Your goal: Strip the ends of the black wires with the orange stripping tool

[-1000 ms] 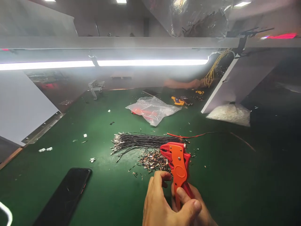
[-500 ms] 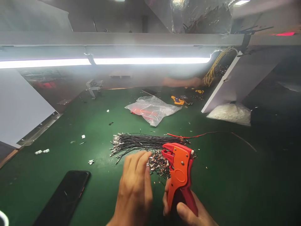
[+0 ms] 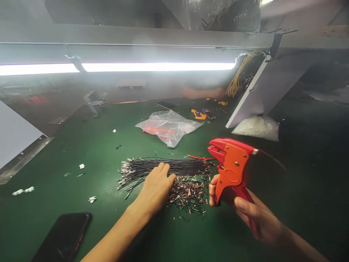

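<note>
My right hand (image 3: 256, 214) grips the handles of an orange-red wire stripper (image 3: 231, 165), held upright above the green mat with its jaws pointing left. My left hand (image 3: 156, 187) reaches forward and rests its fingers on a bundle of thin black wires (image 3: 141, 168) lying flat across the mat; the fingertips are curled onto the wires, and I cannot see whether they pinch one. Just right of that hand lies a heap of stripped wire offcuts (image 3: 188, 193). A red wire (image 3: 199, 157) lies along the far side of the bundle.
A black phone (image 3: 64, 238) lies at the near left. A clear plastic bag (image 3: 169, 125) with red parts sits beyond the wires, a bag of white pieces (image 3: 257, 127) at the right. Small white scraps (image 3: 23, 190) dot the mat. Another person's arm (image 3: 201, 92) shows at the far side.
My left hand left the stripper and moved forward onto the black wire bundle. My right hand lifted the stripper up and to the right.
</note>
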`<state>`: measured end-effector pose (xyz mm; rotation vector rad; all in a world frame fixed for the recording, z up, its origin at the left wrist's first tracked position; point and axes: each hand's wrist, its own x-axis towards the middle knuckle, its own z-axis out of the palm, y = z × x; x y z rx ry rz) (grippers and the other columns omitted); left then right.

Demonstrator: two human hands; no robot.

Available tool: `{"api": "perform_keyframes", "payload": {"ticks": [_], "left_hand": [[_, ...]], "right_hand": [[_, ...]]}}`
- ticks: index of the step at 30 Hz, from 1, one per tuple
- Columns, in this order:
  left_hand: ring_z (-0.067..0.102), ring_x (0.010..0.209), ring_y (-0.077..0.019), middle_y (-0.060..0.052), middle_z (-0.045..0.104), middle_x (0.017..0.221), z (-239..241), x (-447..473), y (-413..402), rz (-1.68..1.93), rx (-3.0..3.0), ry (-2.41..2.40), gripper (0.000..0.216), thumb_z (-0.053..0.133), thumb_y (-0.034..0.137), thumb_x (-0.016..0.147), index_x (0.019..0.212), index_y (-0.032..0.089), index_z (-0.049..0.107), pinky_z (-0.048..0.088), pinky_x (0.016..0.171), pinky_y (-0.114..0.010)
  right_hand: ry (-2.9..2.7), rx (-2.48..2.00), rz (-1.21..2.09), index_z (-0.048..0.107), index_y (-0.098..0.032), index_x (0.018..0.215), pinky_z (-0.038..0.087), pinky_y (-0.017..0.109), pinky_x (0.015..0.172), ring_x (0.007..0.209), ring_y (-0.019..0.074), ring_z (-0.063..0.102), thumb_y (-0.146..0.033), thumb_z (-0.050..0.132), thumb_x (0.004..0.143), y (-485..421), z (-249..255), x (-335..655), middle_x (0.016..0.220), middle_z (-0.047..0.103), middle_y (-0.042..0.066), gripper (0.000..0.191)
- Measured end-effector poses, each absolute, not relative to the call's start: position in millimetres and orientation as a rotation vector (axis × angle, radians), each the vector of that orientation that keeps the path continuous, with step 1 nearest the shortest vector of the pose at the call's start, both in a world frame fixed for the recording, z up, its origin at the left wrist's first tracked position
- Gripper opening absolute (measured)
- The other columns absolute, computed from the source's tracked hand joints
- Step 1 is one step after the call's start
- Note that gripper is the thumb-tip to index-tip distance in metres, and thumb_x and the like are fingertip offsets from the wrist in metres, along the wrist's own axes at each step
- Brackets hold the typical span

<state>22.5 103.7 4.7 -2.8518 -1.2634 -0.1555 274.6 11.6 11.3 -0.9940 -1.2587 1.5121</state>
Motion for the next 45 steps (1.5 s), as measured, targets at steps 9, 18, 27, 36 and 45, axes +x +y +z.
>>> {"api": "perform_keyframes", "payload": {"ticks": [9,18,27,36,45], "left_hand": [[0.054,0.082,-0.0246,-0.009,0.063,0.091,5,21,107,-0.238,-2.731,-1.106,0.027,0.051,-0.005,0.077,0.082,0.018,0.063,0.048,0.070,-0.036],[0.052,0.083,-0.0256,-0.011,0.059,0.089,32,26,102,-0.400,-2.593,-0.944,0.032,0.049,-0.010,0.074,0.074,0.020,0.061,0.048,0.072,-0.037],[0.051,0.078,-0.0243,-0.009,0.058,0.082,42,35,100,-0.389,-2.634,-0.785,0.023,0.057,0.000,0.081,0.074,0.021,0.061,0.045,0.067,-0.035],[0.051,0.067,-0.0213,-0.003,0.056,0.074,19,27,68,-0.701,-2.585,-1.244,0.007,0.052,0.014,0.092,0.093,0.018,0.057,0.041,0.059,-0.033],[0.049,0.067,-0.0189,-0.002,0.053,0.068,-2,16,37,-1.527,-2.810,-2.564,0.038,0.050,0.054,0.089,0.074,0.020,0.059,0.039,0.065,-0.033]], "right_hand": [[-1.095,-1.067,1.521,0.063,-0.024,0.117,0.041,0.052,0.094,0.092,0.0284,0.062,-0.046,0.055,0.093,30,-12,269,0.111,0.067,0.010,0.033],[-0.911,-0.920,1.776,0.068,-0.016,0.114,0.046,0.047,0.084,0.087,0.0283,0.066,-0.034,0.051,0.094,20,-8,263,0.101,0.074,0.013,0.032],[-0.795,-0.717,2.044,0.070,-0.011,0.107,0.053,0.039,0.072,0.075,0.0234,0.070,-0.034,0.059,0.084,15,-6,247,0.109,0.069,0.015,0.034],[-0.800,-0.573,2.067,0.068,-0.007,0.111,0.051,0.039,0.073,0.075,0.0258,0.069,-0.036,0.056,0.082,9,-13,236,0.084,0.071,0.013,0.043],[-0.789,-0.498,2.079,0.069,-0.008,0.111,0.052,0.040,0.071,0.074,0.0262,0.069,-0.039,0.058,0.080,3,-15,227,0.100,0.068,0.014,0.045]]}}
